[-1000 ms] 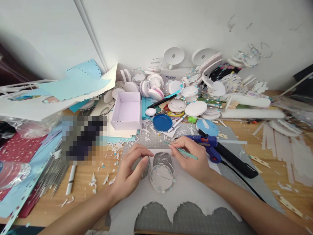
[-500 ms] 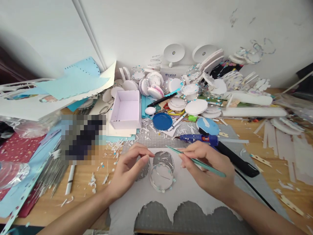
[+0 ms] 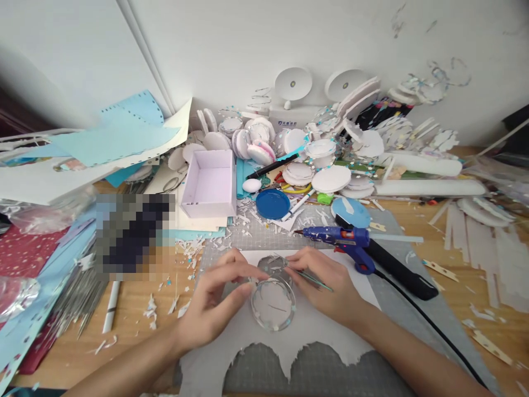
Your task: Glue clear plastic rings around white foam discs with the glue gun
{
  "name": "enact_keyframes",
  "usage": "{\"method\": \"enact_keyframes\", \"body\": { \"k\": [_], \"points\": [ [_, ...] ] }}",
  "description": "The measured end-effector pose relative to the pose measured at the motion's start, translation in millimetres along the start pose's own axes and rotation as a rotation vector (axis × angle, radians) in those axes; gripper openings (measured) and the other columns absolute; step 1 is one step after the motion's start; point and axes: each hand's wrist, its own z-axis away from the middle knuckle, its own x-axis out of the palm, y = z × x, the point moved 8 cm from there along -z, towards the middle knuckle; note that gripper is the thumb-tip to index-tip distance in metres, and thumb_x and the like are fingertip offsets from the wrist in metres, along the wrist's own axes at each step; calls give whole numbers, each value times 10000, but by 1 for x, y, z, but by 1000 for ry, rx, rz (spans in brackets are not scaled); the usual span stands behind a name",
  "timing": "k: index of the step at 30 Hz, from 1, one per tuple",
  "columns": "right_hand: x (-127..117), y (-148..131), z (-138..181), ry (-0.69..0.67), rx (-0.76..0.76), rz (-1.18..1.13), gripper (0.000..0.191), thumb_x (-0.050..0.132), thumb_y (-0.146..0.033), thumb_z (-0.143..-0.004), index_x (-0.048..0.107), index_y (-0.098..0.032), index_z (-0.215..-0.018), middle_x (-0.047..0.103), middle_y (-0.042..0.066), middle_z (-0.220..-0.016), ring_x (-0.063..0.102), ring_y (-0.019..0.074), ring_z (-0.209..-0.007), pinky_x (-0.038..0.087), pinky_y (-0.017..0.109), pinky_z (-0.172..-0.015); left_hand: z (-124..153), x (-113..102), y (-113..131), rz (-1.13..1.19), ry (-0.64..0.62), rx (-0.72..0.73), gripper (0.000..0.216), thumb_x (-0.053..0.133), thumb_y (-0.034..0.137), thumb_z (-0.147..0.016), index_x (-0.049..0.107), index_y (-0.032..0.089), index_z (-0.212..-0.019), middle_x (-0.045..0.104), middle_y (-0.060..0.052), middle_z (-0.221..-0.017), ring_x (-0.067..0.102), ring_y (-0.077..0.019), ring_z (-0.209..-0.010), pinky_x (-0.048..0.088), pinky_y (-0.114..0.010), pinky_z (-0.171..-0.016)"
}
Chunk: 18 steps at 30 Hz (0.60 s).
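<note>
Teal tweezers (image 3: 314, 280) are pinched in my right hand (image 3: 326, 275), their tip end hidden near its fingertips, close to the far rim of a thin round ring (image 3: 273, 330). Small pale blue bits dot the ring, which lies on a sheet of white paper (image 3: 330, 336). My left hand (image 3: 223, 292) reaches in from the other side. Its index fingertip is at the ring's upper left rim and the thumb is apart from it; I cannot tell how firmly they touch. Beyond the ring, a round hole (image 3: 268, 263) in the paper shows the grey mat.
A blue glue gun (image 3: 351, 240) with a black cord lies on the grey cutting mat (image 3: 256, 237). Behind are a pale purple box (image 3: 209, 190), a blue lid (image 3: 273, 204) and many white discs (image 3: 330, 179). Thin wires (image 3: 78, 292) and paper scraps lie left.
My right hand has moved left and down toward the ring, carrying the tweezers. My left fingers have come down to the ring's rim. The glue gun's handle is now uncovered.
</note>
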Motion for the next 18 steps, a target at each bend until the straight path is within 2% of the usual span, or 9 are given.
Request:
{"method": "enact_keyframes", "body": {
  "k": [8,13,18],
  "points": [
    [7,-2,4,-64,-33,25,185,523,-57,-864,541,-234,-915,650,49,-850,647,179,-856,537,317,-718,1,-11,-17,4,106,-80,237,478,300,-934,703,234,-968,595,-54,-861,517,-202,-821,395,-330,-749],
    [-1,-2,4,32,-20,-8,187,539,-43,-841,552,-226,-876,659,34,-808,653,172,-788,528,303,-678,-2,-10,-14,12,119,-68,225,487,273,-926,706,224,-940,610,-48,-858,520,-189,-812,402,-319,-764],
    [-18,0,1,177,119,-128,143,608,-81,-814,561,-215,-795,625,12,-700,645,160,-713,520,276,-621,-5,-8,-11,-41,115,-75,196,501,241,-917,694,211,-915,617,-43,-857,530,-180,-812,420,-303,-744]
  ]
}}
